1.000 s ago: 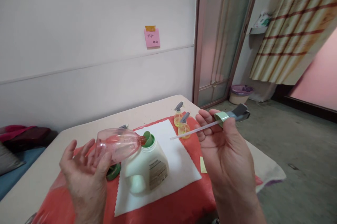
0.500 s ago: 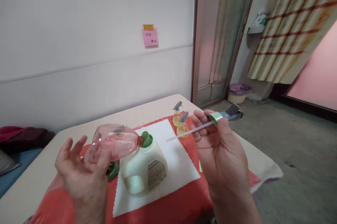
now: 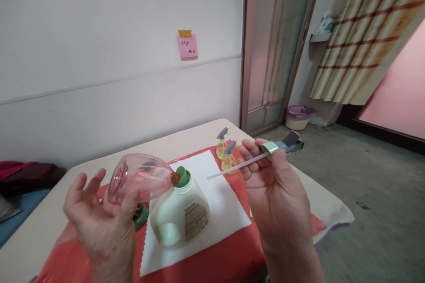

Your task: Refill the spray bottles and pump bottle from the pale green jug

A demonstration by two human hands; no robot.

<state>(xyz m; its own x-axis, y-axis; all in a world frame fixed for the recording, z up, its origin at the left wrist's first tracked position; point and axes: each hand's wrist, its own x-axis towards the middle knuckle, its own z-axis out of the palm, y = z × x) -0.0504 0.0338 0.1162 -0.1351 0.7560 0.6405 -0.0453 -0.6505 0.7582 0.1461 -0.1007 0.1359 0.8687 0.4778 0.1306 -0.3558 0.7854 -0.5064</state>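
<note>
While the left hand (image 3: 102, 225)'s half-curled fingers and thumb cradle the clear spray bottle (image 3: 142, 176) left of centre, its neck tips toward the detergent jug (image 3: 182, 216)'s green spout, seemingly to drain there. The right hand (image 3: 279, 190)'s loosely curled fingers pinch the trigger sprayer (image 3: 270, 148) right of centre, probably keeping its dip tube (image 3: 232, 168) clear.

Pale wall (image 3: 119, 30) beside a framed glass door (image 3: 277, 44)
Right of the door, a checked curtain (image 3: 365, 39) hangs above a grey concrete floor (image 3: 372, 185).
</note>
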